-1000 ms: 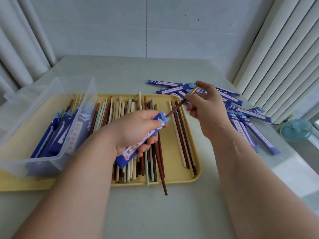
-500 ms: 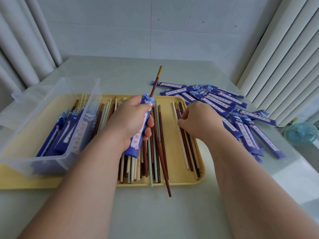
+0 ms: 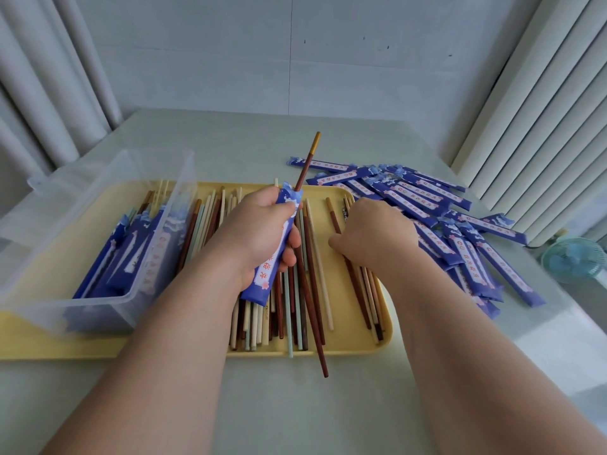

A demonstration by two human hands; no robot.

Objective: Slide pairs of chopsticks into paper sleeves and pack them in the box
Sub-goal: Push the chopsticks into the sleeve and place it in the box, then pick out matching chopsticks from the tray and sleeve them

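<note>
Gripping a blue paper sleeve printed with white and pink marks, the left hand is wrapped firmly round its middle; a slim brown chopstick with a yellow tip juts from the sleeve's upper mouth. Just right of that grip, the right hand curls down over loose chopsticks on the smooth yellow tray; its fingertips are hidden, so whether it pinches anything cannot be told. Left of the grip sits a cloudy clear plastic box holding filled sleeves, blurred through its wall. Empty sleeves lie heaped right of the right hand.
</note>
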